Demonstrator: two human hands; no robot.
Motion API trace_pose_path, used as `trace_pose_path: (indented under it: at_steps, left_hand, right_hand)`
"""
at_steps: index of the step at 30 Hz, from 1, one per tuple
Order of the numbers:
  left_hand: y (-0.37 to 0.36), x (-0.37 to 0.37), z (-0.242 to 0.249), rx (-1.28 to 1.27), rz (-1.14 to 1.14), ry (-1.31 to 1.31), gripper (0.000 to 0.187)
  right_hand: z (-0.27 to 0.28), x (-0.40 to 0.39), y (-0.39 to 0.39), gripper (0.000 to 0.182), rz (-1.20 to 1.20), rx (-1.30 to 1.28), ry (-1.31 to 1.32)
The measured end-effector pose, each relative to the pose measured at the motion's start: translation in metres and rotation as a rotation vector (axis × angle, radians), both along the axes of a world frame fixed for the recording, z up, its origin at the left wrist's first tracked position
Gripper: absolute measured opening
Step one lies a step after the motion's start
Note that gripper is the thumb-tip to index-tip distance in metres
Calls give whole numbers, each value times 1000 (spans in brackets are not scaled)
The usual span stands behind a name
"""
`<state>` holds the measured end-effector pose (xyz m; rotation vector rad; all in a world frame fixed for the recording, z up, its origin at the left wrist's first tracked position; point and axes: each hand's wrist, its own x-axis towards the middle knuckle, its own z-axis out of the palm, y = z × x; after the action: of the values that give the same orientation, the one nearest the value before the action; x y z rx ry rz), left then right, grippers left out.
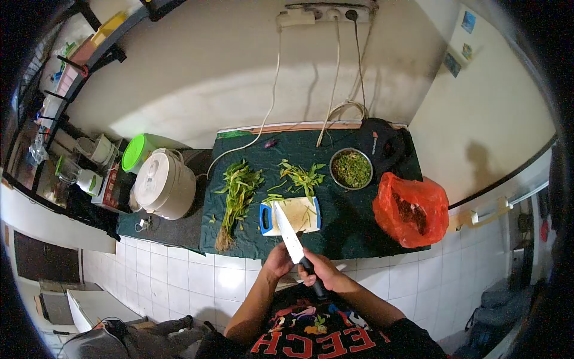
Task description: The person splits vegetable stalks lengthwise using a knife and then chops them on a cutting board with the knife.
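My right hand (320,270) is wrapped round the black handle of a large kitchen knife (287,232), its broad blade pointing up and left over the board. Close beside the blade's heel is my left hand (278,261), its fingers partly hidden behind the knife. Under the blade's tip lies a blue-edged cutting board (305,224) with a few green stems on it. Loose leafy greens (303,177) spill over the board's far edge. A rooted bunch of greens (236,194) rests to the left. Chopped greens (351,169) fill a metal bowl (333,180) at the back right.
A red plastic bag (439,200) stands open at the table's right, near a black bag (382,140). At left are a white rice cooker (164,185) and a green-lidded tub (136,152). A small purple onion (271,143) and a white cable (242,147) lie at the back.
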<state>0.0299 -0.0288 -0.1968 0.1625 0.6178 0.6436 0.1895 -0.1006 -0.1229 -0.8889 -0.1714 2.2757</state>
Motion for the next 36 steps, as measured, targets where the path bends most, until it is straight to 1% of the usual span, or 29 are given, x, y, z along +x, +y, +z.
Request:
trace_pose_path:
  at_steps: [2, 5, 6, 7, 8, 9, 10, 11, 12, 13, 14, 15, 16, 18, 20, 22, 23, 24, 26, 27, 28, 29, 30, 32, 33, 34, 35, 36]
  left_hand:
    - [-3, -3, 4, 36, -19, 19, 33]
    - [3, -2, 6, 19, -19, 82, 26]
    - [5, 3, 6, 19, -11, 118, 24]
    - [15, -3, -33, 65, 13, 9, 25]
    - [19, -11, -74, 100, 38, -98, 26]
    - [24, 6, -30, 41, 119, 238, 24]
    - [35, 7, -40, 174, 73, 430, 25]
    - [47, 8, -53, 292, 21, 633, 26]
    - [60, 8, -71, 524, -5, 820, 24]
    - [76, 2, -99, 709, -66, 972, 25]
    - [81, 5, -86, 910, 16, 1129, 24]
    - [90, 2, -89, 1091, 36, 1247, 22]
    - [99, -1, -91, 1276, 60, 1361, 20]
    - [111, -8, -90, 1312, 47, 1390, 20]
    - [118, -12, -89, 1343, 15, 1406, 20]
    - [127, -16, -83, 1402, 6, 1316, 20]
    - [129, -18, -81, 1432, -23, 1326, 19]
    - [133, -22, -100, 1471, -55, 1316, 21]
    - [131, -20, -96, 1524, -164, 1423, 28]
    - [123, -18, -90, 1514, -174, 1415, 28]
    - [114, -12, -85, 1549, -223, 1469, 34]
    - [108, -5, -79, 1583, -267, 1523, 41]
    - [102, 1, -83, 1575, -263, 1519, 41]
    - [90, 12, -93, 1689, -249, 1449, 50]
    - [87, 18, -88, 1722, -205, 1458, 51]
    - [86, 23, -85, 1724, -195, 1449, 51]
    - [85, 28, -82, 1732, -179, 1448, 48]
    - [83, 30, -81, 1737, -166, 1448, 46]
  right_hand:
    - [-4, 3, -5, 57, 1, 16, 35]
    - [-2, 1, -5, 55, -69, 34, -1]
    - [-2, -1, -6, 50, -100, 87, -83]
    - [-3, -2, -8, 45, -132, 131, -164]
    - [-5, -4, -10, 45, -136, 123, -161]
    - [-8, -5, -12, 39, -172, 194, -352]
    - [-9, -3, -10, 33, -205, 269, -547]
    - [-1, 1, -11, 24, -203, 240, -572]
    - [-25, 8, -15, 32, -116, 333, -779]
    - [-57, 13, -21, 37, -80, 461, -1170]
    - [-53, 16, -22, 44, 13, 485, -1368]
    - [-49, 19, -23, 52, 111, 494, -1565]
    - [-53, 19, -24, 52, 117, 498, -1566]
    - [-67, 24, -25, 49, 113, 457, -1708]
    - [-81, 25, -22, 49, 166, 405, -1687]
    - [-87, 17, -18, 50, 208, 418, -1704]
    - [-97, 14, -14, 51, 306, 318, -1608]
    - [-103, 5, -17, 51, 312, 292, -1604]
    - [-109, -19, -17, 52, 198, 336, -1645]
    - [-82, -28, -8, 54, 216, 251, -1536]
    - [-98, -36, -12, 54, 225, 241, -1538]
    - [-118, -44, -18, 54, 138, 339, -1606]
    - [-132, -50, -23, 54, 48, 442, -1671]
    - [-126, -55, -24, 52, 56, 420, -1713]
    - [-115, -56, -24, 52, 28, 378, -1667]
    - [-101, -55, -23, 51, -2, 337, -1623]
    - [-86, -52, -23, 51, -2, 337, -1634]
    - [-69, -50, -23, 51, -20, 292, -1556]
